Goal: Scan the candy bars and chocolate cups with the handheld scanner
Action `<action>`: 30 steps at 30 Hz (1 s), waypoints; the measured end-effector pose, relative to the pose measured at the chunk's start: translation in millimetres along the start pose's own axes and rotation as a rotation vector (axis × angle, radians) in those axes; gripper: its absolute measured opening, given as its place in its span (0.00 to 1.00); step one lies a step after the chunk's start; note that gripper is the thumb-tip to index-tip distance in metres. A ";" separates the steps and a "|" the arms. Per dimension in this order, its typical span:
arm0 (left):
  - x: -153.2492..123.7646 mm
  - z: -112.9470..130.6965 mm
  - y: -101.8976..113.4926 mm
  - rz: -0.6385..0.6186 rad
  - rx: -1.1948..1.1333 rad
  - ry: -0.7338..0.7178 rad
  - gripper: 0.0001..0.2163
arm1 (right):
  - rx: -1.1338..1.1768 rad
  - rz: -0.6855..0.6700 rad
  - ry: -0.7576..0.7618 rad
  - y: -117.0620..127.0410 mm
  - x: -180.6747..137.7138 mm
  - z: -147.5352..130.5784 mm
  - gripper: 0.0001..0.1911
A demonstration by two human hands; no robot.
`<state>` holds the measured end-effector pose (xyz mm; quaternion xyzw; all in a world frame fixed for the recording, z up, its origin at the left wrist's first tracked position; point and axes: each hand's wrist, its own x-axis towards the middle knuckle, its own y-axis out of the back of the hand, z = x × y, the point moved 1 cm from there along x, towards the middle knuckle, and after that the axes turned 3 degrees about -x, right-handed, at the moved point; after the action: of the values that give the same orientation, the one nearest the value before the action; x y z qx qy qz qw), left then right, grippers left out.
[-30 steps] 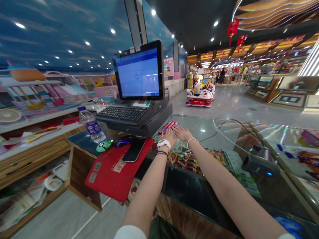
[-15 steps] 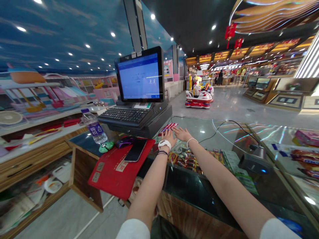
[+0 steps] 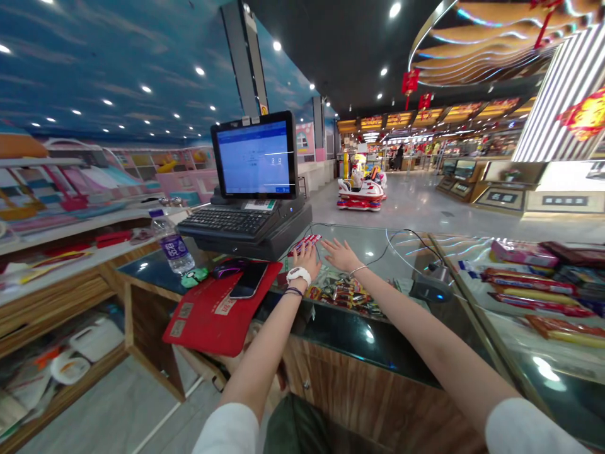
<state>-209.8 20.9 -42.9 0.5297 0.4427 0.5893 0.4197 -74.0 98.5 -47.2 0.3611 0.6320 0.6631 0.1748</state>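
the left hand [image 3: 304, 257] has its fingers spread at the near side of some red packets [image 3: 311, 239], which lie toward the far edge of the glass-topped desk [image 3: 340, 320], beside a black register [image 3: 288, 227]. the right hand [image 3: 342, 256] is spread too, fingertips just right of them. a phone [image 3: 249, 280] rests on a red mat [image 3: 208, 325] overhanging the desk's near edge, at left.

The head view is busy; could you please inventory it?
Monitor: one, black, behind keyboard
Keyboard: one, black, below monitor
Bottle: one, clear and purple, beside keyboard
Mat: one, red, on counter
Mouse: one, black, on mat
Phone: one, black, on mat
Packets: count unclear, red, on counter
Scanner: one, black, counter's right
Snacks: many, multicoloured, centre, right
Ride: one, white and red, beyond
Lanterns: at least two, red, overhead
Left hand: one, white wristband, at packets
Right hand: one, pale bracelet, over counter
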 end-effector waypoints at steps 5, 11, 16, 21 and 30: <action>-18.6 34.1 16.5 0.008 -0.008 -0.060 0.29 | -0.003 0.006 0.032 35.9 -42.5 12.4 0.35; -36.8 86.7 33.6 0.008 -0.054 -0.170 0.28 | -0.027 0.101 0.043 69.8 -108.6 37.3 0.36; -55.8 135.8 42.2 0.036 -0.071 -0.303 0.28 | -0.042 0.153 -0.002 81.5 -168.1 60.3 0.35; -68.1 186.2 42.5 0.073 -0.119 -0.446 0.28 | -0.062 0.183 -0.085 86.6 -223.3 86.6 0.35; -81.3 268.9 31.7 0.091 -0.157 -0.689 0.27 | -0.127 0.236 -0.249 96.1 -312.7 124.7 0.34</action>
<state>64.1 -44.8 -20.1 0.6827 0.2045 0.4265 0.5570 247.0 -41.4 -42.5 0.5003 0.5156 0.6677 0.1950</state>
